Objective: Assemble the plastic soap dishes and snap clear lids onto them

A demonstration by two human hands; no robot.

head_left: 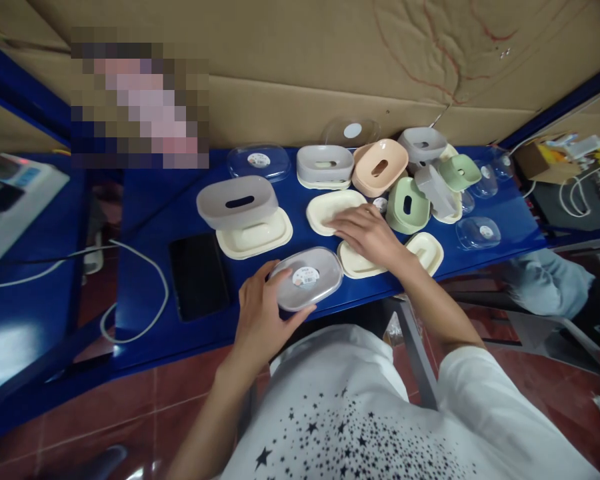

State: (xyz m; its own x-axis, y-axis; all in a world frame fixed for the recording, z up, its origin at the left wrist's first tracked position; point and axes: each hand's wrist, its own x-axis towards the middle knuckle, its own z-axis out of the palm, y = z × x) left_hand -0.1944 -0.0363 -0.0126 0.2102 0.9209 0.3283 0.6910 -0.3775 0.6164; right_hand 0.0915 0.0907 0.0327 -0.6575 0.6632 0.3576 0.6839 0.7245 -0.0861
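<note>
My left hand [260,310] is closed around an oval soap box [325,273], greyish under a clear lid with a round printed sticker, at the table's front edge. Its thumb and fingers grip the box's sides. Farther right, my right hand [367,230] lies palm down with fingers stretched out over a cream oval dish [335,205]; the fingertips touch its near side. A second cream dish [355,263] is partly hidden beneath that hand. Left of these, a grey oval holder with a slot [237,202] rests partly over another cream dish [254,239].
Grey [325,163], peach [380,167] and green [409,205] slotted holders crowd the blue table's back right. Clear lids [259,162] lie around them. A black phone [199,277] and white cable [165,287] are at left. Another person's leg [555,283] shows at right.
</note>
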